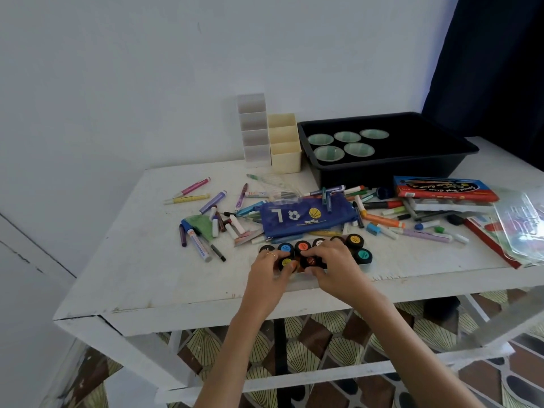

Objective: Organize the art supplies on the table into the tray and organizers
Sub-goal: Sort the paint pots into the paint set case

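At the near edge of a white table (pixel 123 248), a person's left hand (pixel 269 270) and right hand (pixel 332 267) close on a row of small black-lidded paint pots (pixel 353 241) seated in a shallow clear holder, the right fingers pinched on a red-labelled pot, the left on a yellow-labelled one. The pots look light, rigid and smooth, best gripped around the lid. At the far right, the black tray (pixel 391 169) holds five green cups; the white organizer (pixel 254 131) and cream organizer (pixel 284 144) beside it appear unfilled.

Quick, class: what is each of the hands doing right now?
Left hand: fingers closed on a yellow-labelled paint pot.
Right hand: fingers closed on a red-labelled paint pot.
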Action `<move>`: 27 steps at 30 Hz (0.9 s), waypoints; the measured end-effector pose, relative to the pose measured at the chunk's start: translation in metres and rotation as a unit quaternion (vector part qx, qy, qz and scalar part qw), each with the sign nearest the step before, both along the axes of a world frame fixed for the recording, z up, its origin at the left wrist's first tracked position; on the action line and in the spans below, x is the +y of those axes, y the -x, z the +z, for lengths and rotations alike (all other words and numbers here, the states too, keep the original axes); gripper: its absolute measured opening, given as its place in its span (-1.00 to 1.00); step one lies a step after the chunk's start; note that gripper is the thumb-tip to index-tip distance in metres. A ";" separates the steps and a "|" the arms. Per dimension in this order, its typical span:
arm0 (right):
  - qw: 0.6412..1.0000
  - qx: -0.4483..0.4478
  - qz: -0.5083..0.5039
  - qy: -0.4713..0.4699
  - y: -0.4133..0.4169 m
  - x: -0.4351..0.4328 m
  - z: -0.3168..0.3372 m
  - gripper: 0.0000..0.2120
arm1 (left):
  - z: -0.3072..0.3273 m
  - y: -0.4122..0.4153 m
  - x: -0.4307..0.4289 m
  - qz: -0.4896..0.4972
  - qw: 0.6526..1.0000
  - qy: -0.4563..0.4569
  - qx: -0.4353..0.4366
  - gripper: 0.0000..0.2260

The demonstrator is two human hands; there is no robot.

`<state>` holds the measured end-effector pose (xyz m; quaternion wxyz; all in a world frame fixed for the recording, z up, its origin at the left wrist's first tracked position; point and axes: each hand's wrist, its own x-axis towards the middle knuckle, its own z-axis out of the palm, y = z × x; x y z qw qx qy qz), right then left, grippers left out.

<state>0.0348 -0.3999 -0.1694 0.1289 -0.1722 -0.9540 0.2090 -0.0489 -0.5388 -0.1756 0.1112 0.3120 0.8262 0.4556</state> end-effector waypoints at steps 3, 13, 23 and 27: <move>0.999 -0.018 0.003 -0.026 0.002 -0.003 0.002 -0.67 | 0.000 -0.003 0.003 0.007 1.000 -0.001 0.018 -0.75; 0.990 -0.072 0.004 -0.121 0.007 -0.008 0.013 -0.72 | 0.009 -0.005 0.011 0.059 0.993 0.079 0.058 -0.70; 0.986 -0.092 0.000 -0.136 0.011 -0.009 0.022 -0.66 | 0.011 0.000 0.013 0.044 0.988 0.128 0.076 -0.76; 0.989 -0.067 -0.018 -0.134 0.012 -0.018 0.019 -0.70 | 0.010 -0.005 0.010 0.039 0.989 0.114 0.082 -0.75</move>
